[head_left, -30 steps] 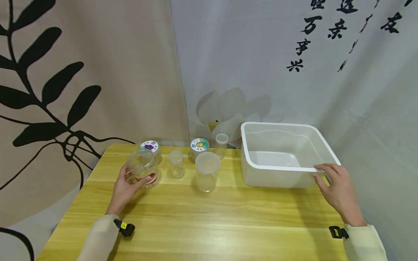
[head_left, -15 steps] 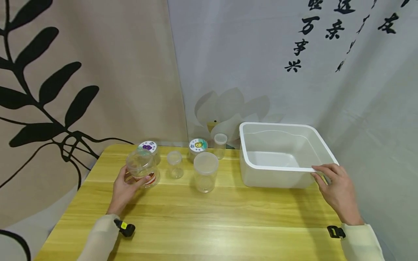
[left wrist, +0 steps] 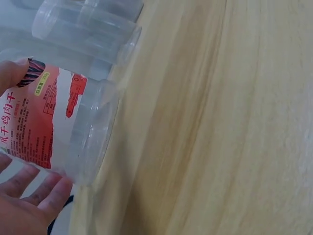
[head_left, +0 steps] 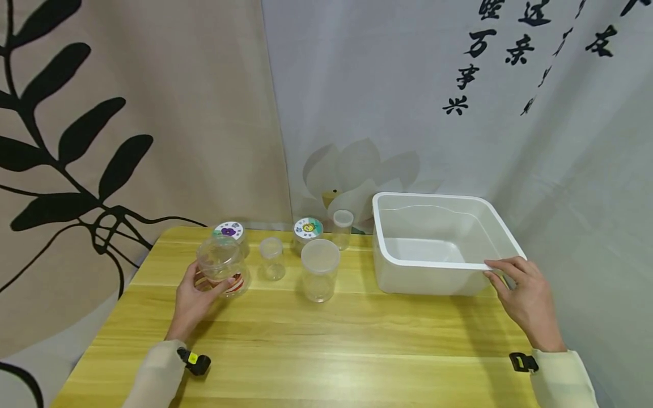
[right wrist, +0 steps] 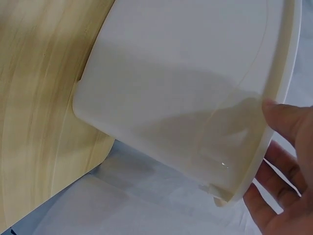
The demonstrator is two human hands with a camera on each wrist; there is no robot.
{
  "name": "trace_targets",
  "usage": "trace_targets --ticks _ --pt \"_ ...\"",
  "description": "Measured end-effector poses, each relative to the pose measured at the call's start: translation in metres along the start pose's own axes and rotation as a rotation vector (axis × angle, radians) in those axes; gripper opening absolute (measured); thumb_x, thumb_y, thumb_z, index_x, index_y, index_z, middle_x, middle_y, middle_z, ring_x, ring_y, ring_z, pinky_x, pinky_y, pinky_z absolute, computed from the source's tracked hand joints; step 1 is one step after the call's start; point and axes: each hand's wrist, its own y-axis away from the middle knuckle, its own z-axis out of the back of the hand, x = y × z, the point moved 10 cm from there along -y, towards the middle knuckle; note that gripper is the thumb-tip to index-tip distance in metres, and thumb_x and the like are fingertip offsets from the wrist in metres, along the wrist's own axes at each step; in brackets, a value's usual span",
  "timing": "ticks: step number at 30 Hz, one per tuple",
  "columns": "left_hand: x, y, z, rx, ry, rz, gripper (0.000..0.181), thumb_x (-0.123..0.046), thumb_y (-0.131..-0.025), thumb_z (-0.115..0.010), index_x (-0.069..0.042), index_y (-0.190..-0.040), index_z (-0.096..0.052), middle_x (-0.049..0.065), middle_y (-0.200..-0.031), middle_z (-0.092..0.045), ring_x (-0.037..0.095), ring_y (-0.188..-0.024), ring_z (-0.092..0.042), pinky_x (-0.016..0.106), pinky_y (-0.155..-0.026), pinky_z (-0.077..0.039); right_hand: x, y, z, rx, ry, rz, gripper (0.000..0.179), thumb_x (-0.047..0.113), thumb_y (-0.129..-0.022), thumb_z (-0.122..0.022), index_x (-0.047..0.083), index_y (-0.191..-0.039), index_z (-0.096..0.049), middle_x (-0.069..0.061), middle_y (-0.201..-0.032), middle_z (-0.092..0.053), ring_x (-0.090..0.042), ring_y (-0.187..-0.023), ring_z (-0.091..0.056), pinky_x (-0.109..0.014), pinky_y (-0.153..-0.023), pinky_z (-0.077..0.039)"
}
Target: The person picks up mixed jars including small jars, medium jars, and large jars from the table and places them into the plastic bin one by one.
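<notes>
My left hand (head_left: 196, 300) grips a wide clear plastic jar (head_left: 220, 258) at the table's left, thumb on its near side and fingers round the other. In the left wrist view the jar carries a torn red label (left wrist: 34, 117), and its base is at the tabletop. On the right, my right hand (head_left: 528, 300) pinches the rim of a white plastic bin (head_left: 428, 279) at the near right corner. The right wrist view has the thumb on the bin's outer wall (right wrist: 161, 88), with the other fingers across the rim, partly hidden. Nothing shows inside the bin.
Between the hands stand a small clear jar (head_left: 272, 260), a tall clear jar (head_left: 319, 272) and a slim jar (head_left: 342, 229). Two jars with printed lids, one purple-flowered (head_left: 228, 229) and one green (head_left: 308, 228), stand behind. Curtains (head_left: 204, 113) hang past the wooden table's (head_left: 357, 351) back edge.
The head view has shifted slightly, so everything sits a little further left in it. Both hands keep their holds on the jar and the bin, which have not visibly moved on the table.
</notes>
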Motion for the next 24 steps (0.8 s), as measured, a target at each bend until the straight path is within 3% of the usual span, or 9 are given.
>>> trace_targets --ticks 7,14,24 --pt "-0.016 0.002 0.004 -0.013 -0.02 -0.035 0.093 -0.044 -0.088 -0.08 -0.018 -0.161 -0.028 0.011 -0.152 -0.046 0.029 -0.134 -0.05 0.04 -0.106 -0.049 0.0 -0.001 -0.001 0.009 -0.006 -0.009 0.039 -0.007 -0.069 -0.088 0.006 -0.104 -0.08 -0.011 -0.093 -0.069 -0.003 -0.081 -0.038 -0.025 -0.067 -0.032" --pt "-0.035 0.003 0.008 -0.008 -0.01 -0.071 0.091 -0.043 -0.089 -0.08 -0.02 -0.161 -0.029 0.01 -0.153 -0.045 0.032 -0.135 -0.049 0.041 -0.104 -0.05 0.0 -0.001 -0.001 0.014 -0.001 -0.014 0.039 -0.007 -0.069 -0.088 0.007 -0.105 -0.08 -0.011 -0.093 -0.069 -0.004 -0.08 -0.039 -0.026 -0.067 -0.032" --pt "-0.06 0.005 0.02 -0.042 -0.013 -0.112 0.088 -0.039 -0.088 -0.081 -0.023 -0.16 -0.033 0.009 -0.15 -0.048 0.025 -0.13 -0.05 0.013 -0.091 -0.048 -0.001 -0.002 -0.002 0.021 0.007 -0.021 0.037 -0.004 -0.07 -0.089 0.007 -0.104 -0.08 -0.009 -0.093 -0.069 0.005 -0.082 -0.033 -0.025 -0.066 -0.031"
